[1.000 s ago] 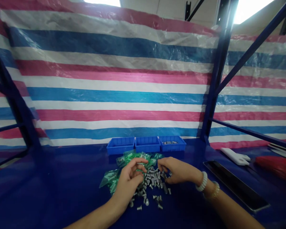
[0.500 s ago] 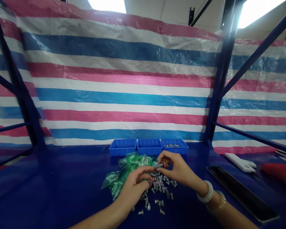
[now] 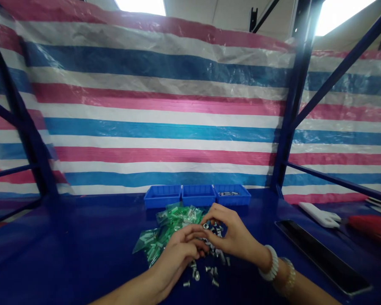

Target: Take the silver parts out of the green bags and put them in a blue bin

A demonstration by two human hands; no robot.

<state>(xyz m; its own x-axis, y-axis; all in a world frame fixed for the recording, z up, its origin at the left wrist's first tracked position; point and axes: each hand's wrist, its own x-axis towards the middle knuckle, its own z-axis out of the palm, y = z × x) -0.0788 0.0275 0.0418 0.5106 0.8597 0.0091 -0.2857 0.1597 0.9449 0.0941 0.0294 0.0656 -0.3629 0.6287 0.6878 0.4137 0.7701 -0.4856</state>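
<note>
My left hand [image 3: 181,250] and my right hand [image 3: 233,233] meet over a pile of small metal screws [image 3: 213,271]. My right thumb and forefinger pinch a small metal part [image 3: 206,226] with a round end. The left fingertips touch the right ones; the left fingers are curled, and what they hold is too small to name. Beside the left hand lies a heap of green-marked clear plastic bags [image 3: 178,217].
Three blue bins [image 3: 198,200] stand in a row behind the pile, the right one holding metal parts. On the right lie a black flat device [image 3: 324,258], a white object [image 3: 319,214] and something red [image 3: 371,228]. Blue posts flank the table.
My right hand has moved slightly left and down, and the fingertips of both hands have come together. The metal part has turned, now showing its round end.
</note>
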